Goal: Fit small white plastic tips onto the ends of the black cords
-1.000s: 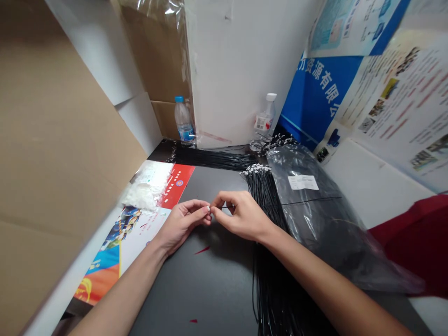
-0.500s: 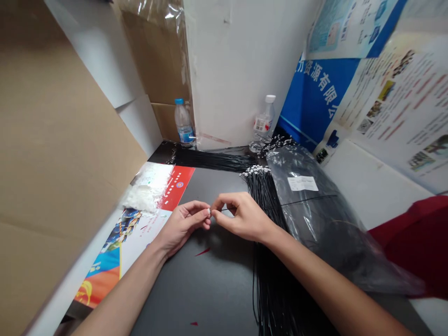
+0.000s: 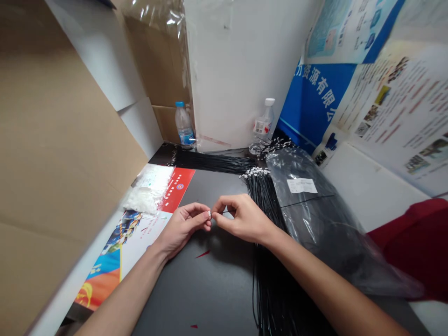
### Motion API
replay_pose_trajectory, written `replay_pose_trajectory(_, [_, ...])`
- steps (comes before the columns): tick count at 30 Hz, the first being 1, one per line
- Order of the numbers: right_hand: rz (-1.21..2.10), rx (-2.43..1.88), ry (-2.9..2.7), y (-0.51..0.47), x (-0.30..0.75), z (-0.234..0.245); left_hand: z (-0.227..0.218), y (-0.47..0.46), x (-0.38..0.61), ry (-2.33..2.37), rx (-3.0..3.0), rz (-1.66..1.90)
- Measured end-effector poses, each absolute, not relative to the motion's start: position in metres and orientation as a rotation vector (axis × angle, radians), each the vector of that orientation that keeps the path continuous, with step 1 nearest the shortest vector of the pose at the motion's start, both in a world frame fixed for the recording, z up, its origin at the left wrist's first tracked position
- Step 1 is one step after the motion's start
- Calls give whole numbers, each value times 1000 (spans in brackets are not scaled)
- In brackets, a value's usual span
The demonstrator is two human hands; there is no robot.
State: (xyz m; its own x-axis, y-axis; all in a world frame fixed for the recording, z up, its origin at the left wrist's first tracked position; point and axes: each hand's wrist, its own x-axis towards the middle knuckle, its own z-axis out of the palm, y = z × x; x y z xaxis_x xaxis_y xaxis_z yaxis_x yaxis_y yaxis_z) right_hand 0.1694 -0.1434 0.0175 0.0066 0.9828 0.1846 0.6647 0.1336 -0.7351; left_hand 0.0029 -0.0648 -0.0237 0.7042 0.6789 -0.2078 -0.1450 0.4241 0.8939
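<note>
Over the middle of the dark table, my left hand (image 3: 182, 228) pinches a small white plastic connector (image 3: 209, 213) between thumb and forefinger. Almost touching it, my right hand (image 3: 245, 219) is closed in a pinch on a thin black wire (image 3: 227, 212). The wire's tip is hidden by the fingers, so I cannot tell whether it sits inside the connector. Under my right forearm runs a thick bundle of black wires (image 3: 264, 193) with white ends at the top. To the left of my left hand lies a heap of small white pieces (image 3: 143, 200) on plastic.
More black wires (image 3: 217, 162) lie across the back of the table (image 3: 217, 284). Two bottles, one blue-capped (image 3: 184, 126) and one white-capped (image 3: 266, 122), stand behind them. A clear plastic bag (image 3: 315, 224) lies at right. A cardboard sheet (image 3: 63, 163) walls the left side.
Both hands keep nearly the same pinch and place. The camera view has shifted very slightly; nothing has been taken up or let go.
</note>
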Motion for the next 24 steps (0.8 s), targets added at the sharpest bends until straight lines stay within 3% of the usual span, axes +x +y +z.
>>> replay_pose_trajectory(6, [534,-1699,-1781,-145,166,23,-22,-66,4,618,1082,583])
replay_pose_trajectory(15, [144,-1962,-1990,-151,152,25,-26,-68,4,673,1316,659])
replay_pose_trajectory(24, [189,-1977,-1901,-151,147,22,-27,-70,4,678,1323,730])
